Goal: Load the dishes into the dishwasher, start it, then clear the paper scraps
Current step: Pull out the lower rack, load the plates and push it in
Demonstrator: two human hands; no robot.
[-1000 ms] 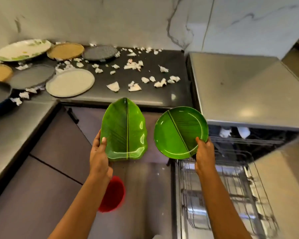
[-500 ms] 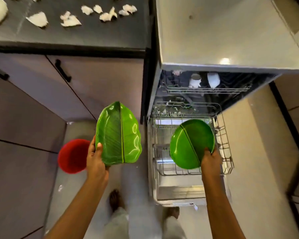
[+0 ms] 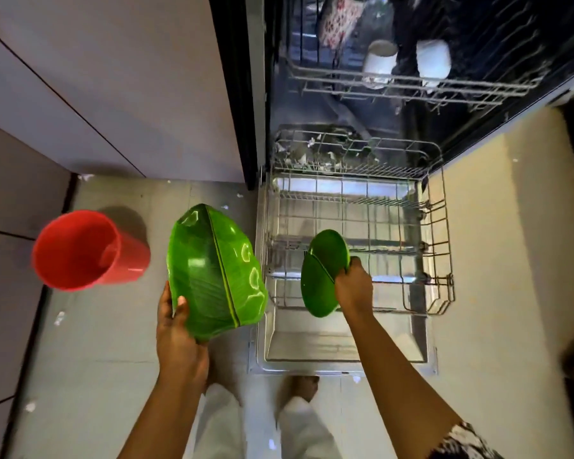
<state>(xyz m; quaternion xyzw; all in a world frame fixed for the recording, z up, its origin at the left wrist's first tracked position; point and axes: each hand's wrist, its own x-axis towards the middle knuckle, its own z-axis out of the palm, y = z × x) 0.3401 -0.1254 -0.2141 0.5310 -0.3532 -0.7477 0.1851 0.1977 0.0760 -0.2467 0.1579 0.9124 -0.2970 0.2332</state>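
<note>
One leaf plate (image 3: 212, 273), one round plate (image 3: 322, 276), one red bucket (image 3: 77, 250).

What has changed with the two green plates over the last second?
The right hand has lowered the round green plate from counter height to the pulled-out lower rack, turning it nearly on edge. The left hand has brought the leaf-shaped plate down beside the dishwasher. Both hands keep their grips; nothing was let go. The red bucket stays on the floor.
</note>
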